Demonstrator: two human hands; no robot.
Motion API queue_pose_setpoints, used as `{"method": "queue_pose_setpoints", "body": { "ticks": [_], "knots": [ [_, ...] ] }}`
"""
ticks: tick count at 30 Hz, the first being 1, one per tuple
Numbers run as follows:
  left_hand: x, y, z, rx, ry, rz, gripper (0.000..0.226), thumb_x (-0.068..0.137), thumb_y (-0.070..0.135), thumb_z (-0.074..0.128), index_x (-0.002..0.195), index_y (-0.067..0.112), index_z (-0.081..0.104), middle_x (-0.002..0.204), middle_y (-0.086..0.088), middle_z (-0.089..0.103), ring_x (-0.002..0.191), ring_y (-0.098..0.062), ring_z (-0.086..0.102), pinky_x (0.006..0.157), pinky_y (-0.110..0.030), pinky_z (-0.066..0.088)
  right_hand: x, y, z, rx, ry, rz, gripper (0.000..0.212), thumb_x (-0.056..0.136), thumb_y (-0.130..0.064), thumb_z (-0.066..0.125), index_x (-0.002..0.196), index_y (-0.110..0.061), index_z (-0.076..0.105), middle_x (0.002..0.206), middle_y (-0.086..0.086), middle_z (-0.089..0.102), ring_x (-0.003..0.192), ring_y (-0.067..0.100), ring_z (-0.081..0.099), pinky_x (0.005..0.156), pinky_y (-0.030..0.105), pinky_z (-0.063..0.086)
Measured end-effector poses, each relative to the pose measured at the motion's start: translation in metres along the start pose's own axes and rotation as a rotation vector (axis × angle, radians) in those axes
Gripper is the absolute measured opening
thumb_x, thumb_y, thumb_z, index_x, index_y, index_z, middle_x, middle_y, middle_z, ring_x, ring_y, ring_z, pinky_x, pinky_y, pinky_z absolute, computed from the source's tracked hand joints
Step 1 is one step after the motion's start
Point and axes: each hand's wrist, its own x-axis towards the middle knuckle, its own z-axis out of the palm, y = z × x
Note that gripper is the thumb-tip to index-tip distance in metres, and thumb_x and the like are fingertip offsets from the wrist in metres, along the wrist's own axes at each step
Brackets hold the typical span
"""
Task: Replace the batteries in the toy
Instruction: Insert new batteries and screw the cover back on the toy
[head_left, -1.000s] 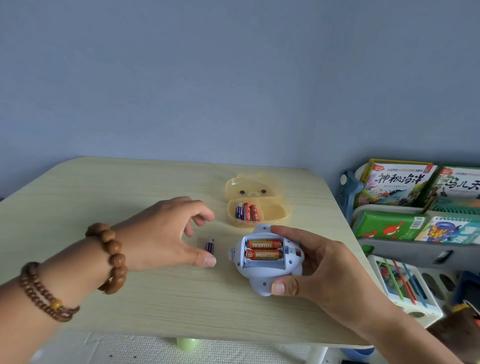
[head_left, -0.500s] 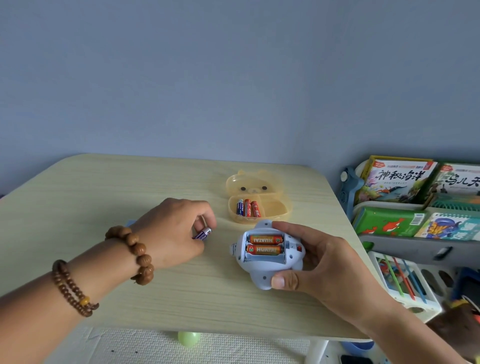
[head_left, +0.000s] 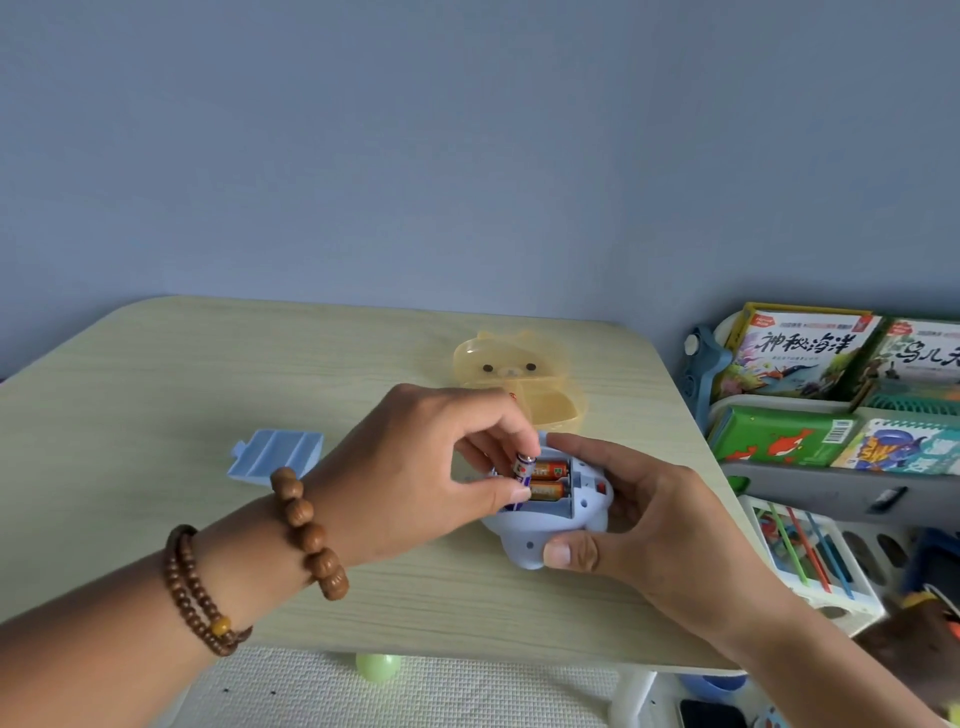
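A battery is pinched by the left hand over the toy's open compartment — the toy is gripped on the surface by the right hand.

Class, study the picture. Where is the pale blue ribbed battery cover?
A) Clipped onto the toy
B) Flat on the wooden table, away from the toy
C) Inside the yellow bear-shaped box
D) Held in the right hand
B: the pale blue ribbed battery cover lies flat on the light wooden table, apart from the pale blue plastic toy, whose battery compartment stands open.
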Motion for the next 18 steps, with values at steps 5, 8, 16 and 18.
{"method": "queue_pose_setpoints", "body": {
  "ticks": [5,8,16,18],
  "knots": [
    [0.001,-0.003,0.0,0.148,-0.004,0.062,0.027,0.07,0.021,0.09,0.091,0.028,0.074,0.08,0.03,0.063,0.082,0.011,0.061,0.076,-0.002,0.041,0.001,0.001,0.0,-0.001,-0.001,0.011,0.08,0.057,-0.02,0.094,0.131,-0.029,0.065,0.113,-0.014,0.077,0.101,0.002,0.074,0.083,0.01,0.054],
    [0.002,-0.005,0.001,0.139,-0.004,0.097,0.023,0.073,0.025,0.088,0.092,0.027,0.076,0.088,0.019,0.073,0.086,0.001,0.066,0.079,-0.017,0.05,0.001,0.002,0.0,-0.002,0.004,0.012,0.081,0.056,-0.021,0.094,0.131,-0.029,0.065,0.114,-0.012,0.077,0.101,0.003,0.074,0.084,0.011,0.054],
    [0.007,-0.006,0.015,0.165,-0.07,0.175,0.013,0.084,0.023,0.077,0.096,0.021,0.079,0.091,0.011,0.076,0.086,-0.006,0.067,0.078,-0.028,0.053,0.001,0.002,0.0,0.001,0.003,0.021,0.081,0.056,-0.02,0.095,0.131,-0.03,0.065,0.116,-0.01,0.077,0.105,0.007,0.074,0.091,0.021,0.057],
    [0.008,-0.006,0.016,0.168,-0.089,0.184,0.012,0.086,0.023,0.075,0.097,0.021,0.08,0.091,0.009,0.076,0.087,-0.006,0.067,0.079,-0.027,0.052,0.001,0.002,0.0,0.006,0.005,0.026,0.082,0.056,-0.023,0.095,0.132,-0.03,0.065,0.118,-0.008,0.076,0.106,0.01,0.073,0.095,0.029,0.057]
  ]
}}
